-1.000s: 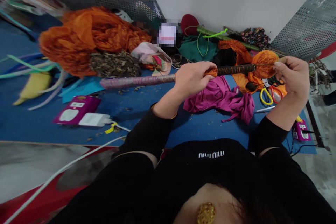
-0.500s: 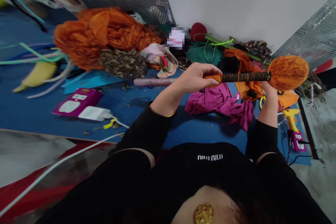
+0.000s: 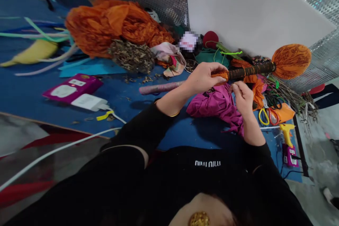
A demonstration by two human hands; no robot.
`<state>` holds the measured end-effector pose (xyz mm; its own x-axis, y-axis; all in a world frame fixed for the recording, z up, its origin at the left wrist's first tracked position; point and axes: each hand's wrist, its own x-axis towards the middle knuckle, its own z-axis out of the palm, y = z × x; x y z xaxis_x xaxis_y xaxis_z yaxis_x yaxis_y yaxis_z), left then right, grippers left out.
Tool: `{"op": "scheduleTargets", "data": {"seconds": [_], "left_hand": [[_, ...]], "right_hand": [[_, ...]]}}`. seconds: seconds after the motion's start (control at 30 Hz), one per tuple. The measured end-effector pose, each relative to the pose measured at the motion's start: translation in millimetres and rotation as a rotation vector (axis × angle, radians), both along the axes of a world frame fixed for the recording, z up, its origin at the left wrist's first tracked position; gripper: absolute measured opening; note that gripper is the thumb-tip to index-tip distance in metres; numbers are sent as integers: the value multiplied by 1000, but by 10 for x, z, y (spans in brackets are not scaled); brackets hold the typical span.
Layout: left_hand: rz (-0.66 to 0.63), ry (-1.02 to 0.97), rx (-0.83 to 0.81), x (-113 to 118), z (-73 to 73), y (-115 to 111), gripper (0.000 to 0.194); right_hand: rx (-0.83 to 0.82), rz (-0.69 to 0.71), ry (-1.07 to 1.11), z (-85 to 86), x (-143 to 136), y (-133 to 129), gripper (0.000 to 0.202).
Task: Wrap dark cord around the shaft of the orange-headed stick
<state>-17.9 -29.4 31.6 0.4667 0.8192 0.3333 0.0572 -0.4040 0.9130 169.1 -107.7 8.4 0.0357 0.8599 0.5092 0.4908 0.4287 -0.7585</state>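
A long cloth-wrapped stick with a round, orange cloth-covered head is held above the table, its head end tilted slightly up. My left hand closes around the stick near its middle, on an orange wrapped part; a pinkish-purple end sticks out behind the wrist. Just below the dark, orange-banded stretch is my right hand, thumb and fingers pinched together. What it pinches, if anything, is too small to make out. A crumpled magenta cloth lies on the table beneath both hands.
On the blue table are an orange cloth heap, a dry brown clump, a purple power strip with a white plug, and a yellow soft shape. Scissors, a yellow glue gun and twigs lie right.
My right hand has moved left from beside the orange head to below the dark wrapped part. The head end has tilted up a little. My left hand keeps its grip. The view has shifted.
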Motion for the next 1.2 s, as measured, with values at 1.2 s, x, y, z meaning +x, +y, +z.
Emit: {"op": "scheduleTargets", "data": {"seconds": [1.2], "left_hand": [[81, 572, 175, 227, -112, -182, 38]], "right_hand": [[126, -126, 97, 204, 43, -162, 45]]}}
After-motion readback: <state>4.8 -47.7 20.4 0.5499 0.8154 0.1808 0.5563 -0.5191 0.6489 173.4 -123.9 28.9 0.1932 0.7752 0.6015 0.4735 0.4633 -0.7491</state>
